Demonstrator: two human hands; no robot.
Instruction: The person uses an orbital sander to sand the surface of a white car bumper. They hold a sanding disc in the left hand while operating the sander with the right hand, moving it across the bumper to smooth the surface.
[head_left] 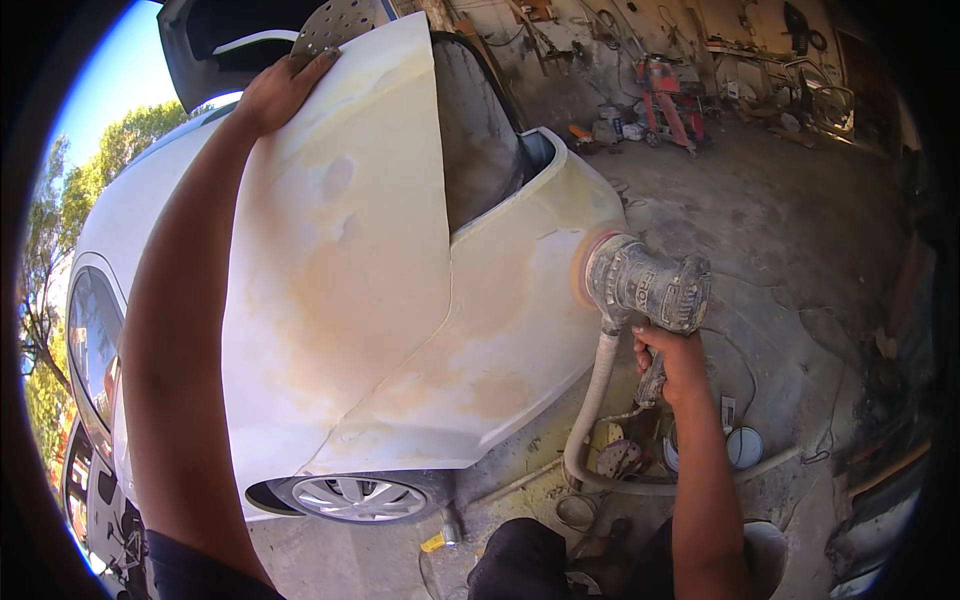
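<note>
The sander (640, 285) sits against the rear flank of the white car (400, 300), its round pad pressed flat to the filler-patched panel just behind the open door (340, 230). It is directly above the right hand (668, 358), which grips its handle from below, and well apart from the left hand (280, 90), which is up at the top edge of the door. A pale hose (590, 410) drops from the sander beside the car's rear panel and curls across the dusty floor (800, 240). Below the sander, on the floor next to the car, lie loose sanding discs (620, 458) and a small round white lid (744, 446); a wheel (360, 495) shows under the car's lower edge. Beyond the car, by the far wall, stands a red machine (672, 95) among clutter. The open door stands between the two hands and hides part of the car's inside. The right hand is closed tight around the sander's handle. The left hand lies spread and nearly flat, fingers draped over the door's upper edge, holding nothing else.
</note>
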